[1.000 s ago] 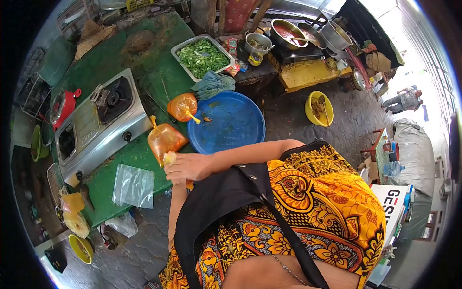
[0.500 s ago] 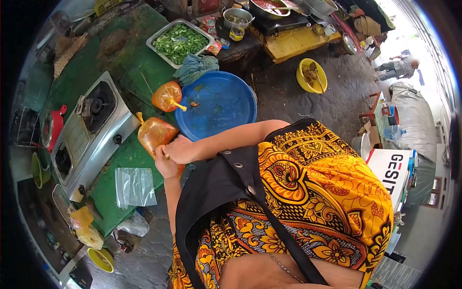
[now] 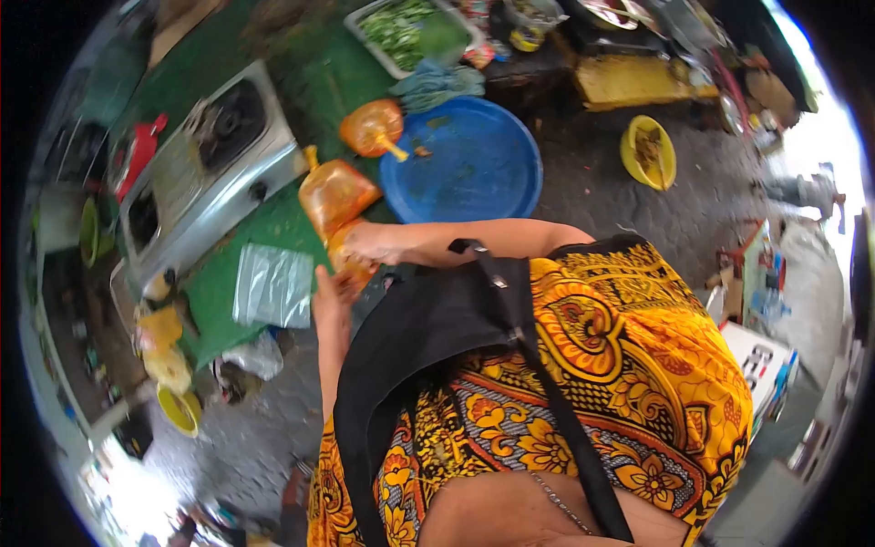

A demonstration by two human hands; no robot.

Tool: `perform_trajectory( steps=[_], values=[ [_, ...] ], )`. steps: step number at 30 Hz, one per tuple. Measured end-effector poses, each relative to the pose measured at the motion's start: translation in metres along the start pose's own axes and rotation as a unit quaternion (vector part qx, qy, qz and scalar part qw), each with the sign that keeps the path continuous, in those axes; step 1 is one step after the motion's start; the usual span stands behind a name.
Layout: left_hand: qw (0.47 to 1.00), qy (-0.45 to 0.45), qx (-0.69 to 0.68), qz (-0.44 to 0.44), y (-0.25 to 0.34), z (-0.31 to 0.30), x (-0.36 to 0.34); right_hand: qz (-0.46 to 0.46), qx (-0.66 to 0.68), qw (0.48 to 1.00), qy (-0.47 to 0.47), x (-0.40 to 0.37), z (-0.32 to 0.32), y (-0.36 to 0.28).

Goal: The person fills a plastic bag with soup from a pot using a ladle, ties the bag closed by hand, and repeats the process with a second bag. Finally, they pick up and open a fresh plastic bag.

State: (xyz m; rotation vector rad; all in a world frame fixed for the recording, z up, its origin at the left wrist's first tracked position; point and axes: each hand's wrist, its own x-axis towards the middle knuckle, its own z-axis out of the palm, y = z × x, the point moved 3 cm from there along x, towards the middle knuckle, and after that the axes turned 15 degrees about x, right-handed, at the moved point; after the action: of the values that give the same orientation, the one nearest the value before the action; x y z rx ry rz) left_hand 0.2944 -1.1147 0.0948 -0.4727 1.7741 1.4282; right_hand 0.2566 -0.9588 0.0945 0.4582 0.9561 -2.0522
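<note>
My right hand (image 3: 363,242) is closed around the neck of a clear plastic bag of orange sauce (image 3: 359,271), at the table's near edge. Just below it, my left hand (image 3: 334,294) has its fingers curled at the same bag, its thumb sticking up; motion blur softens the fingertips. Much of this bag is hidden by the hands. Beside them lies a filled orange bag (image 3: 335,194) with a yellow tied top. Another tied orange bag (image 3: 372,128) rests farther off, against a round blue tray (image 3: 465,173).
A silver gas stove (image 3: 214,173) stands on the green table (image 3: 205,319). Flat clear plastic bags (image 3: 273,284) lie nearby. Toward the back are a teal cloth (image 3: 442,85) and a metal tray of chopped greens (image 3: 396,36). A yellow bucket (image 3: 649,153) sits on the floor.
The camera view has shifted, moving the table and its things up and rightward in the picture. My hands have drawn slightly apart, and more of the orange bag between them shows.
</note>
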Motion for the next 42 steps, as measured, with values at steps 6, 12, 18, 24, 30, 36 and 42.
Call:
perform_trajectory(
  steps=[6,12,18,24,30,36,42],
  values=[
    [0.908,-0.125,-0.388,-0.091,-0.006,0.025,0.023,-0.106,-0.426,0.892,-0.105,-0.019,0.009,0.009],
    [0.915,-0.211,-0.341,-0.044,-0.017,0.016,0.043,-0.159,-0.513,0.838,-0.094,-0.043,-0.014,0.011],
    [0.997,0.005,0.037,0.072,0.047,0.023,-0.004,-0.180,-0.556,0.811,-0.038,-0.033,-0.017,0.000],
    [0.825,0.235,0.512,0.050,0.053,0.024,-0.002,-0.242,-0.512,0.821,0.067,-0.008,-0.013,-0.005],
    [0.709,0.394,0.541,0.225,0.064,0.040,-0.041,-0.239,-0.454,0.854,0.080,-0.020,0.007,-0.021],
    [0.650,0.418,0.556,0.306,0.054,0.040,-0.037,-0.095,-0.166,0.976,0.103,-0.003,-0.013,0.000],
    [0.750,0.472,0.410,0.217,0.017,0.041,-0.011,-0.038,-0.063,0.984,0.160,0.013,-0.032,0.016]
  ],
)
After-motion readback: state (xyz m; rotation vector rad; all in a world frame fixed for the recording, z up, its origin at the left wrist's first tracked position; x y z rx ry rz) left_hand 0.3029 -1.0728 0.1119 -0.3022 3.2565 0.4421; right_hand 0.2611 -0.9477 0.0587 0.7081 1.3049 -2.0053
